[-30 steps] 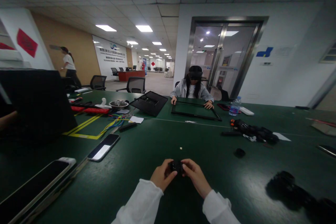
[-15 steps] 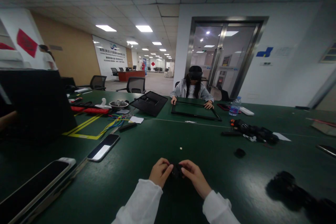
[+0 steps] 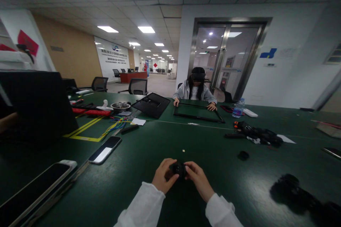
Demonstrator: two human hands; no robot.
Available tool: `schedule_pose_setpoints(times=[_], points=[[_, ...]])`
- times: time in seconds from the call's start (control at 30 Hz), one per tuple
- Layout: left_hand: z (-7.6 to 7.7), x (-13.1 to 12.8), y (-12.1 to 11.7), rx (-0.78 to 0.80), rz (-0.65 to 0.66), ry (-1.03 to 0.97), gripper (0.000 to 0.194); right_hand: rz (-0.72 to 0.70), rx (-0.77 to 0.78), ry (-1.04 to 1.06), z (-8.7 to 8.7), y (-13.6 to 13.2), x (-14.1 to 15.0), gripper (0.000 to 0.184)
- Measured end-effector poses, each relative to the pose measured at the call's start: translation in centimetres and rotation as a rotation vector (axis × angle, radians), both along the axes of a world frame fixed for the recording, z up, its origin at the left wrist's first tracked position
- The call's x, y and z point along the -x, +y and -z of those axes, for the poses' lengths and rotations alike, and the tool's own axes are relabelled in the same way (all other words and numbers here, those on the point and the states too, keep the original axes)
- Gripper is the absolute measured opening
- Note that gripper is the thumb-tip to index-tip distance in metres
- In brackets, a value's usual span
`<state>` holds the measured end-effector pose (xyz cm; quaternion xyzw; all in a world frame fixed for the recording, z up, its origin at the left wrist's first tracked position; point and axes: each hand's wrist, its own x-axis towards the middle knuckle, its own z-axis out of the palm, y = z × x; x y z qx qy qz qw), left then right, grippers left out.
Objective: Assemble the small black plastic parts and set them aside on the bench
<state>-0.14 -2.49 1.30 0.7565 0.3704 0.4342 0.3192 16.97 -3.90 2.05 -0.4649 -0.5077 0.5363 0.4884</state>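
Between my two hands, above the near part of the green table (image 3: pixel 149 145), is a small round black part (image 3: pixel 179 170); its exact kind does not show. My left hand (image 3: pixel 164 176) grips it from the left, thumb in front and fingers curled behind. From the right, the thumb and fingers of my right hand (image 3: pixel 197 177) close on its other side. A tiny pale chip (image 3: pixel 183 150) lies on the table just beyond my hands. Farther right sits a small black piece (image 3: pixel 243 155).
Two phones lie at left, a smaller one (image 3: pixel 105 150) and a larger one (image 3: pixel 37 191). Black jointed parts (image 3: pixel 295 188) rest at near right, others (image 3: pixel 258 133) behind them. Across the table a person (image 3: pixel 195 85) holds a black frame (image 3: pixel 198 116). A bottle (image 3: pixel 238 108) stands nearby.
My left fingers have shifted up and opened wider around the black part, which now shows more of its rounded side. My right hand has barely moved.
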Motion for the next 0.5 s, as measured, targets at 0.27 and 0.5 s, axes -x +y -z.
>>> schedule_pose_setpoints(times=[0.27,0.5], points=[[0.2,0.0,0.1,0.005,0.036,0.073,0.041,0.027,0.012,0.013,0.5,0.2,-0.2,0.033],[0.9,0.0,0.3,0.023,-0.122,0.092,0.042,-0.022,0.016,-0.007,-0.9,-0.4,0.0,0.029]])
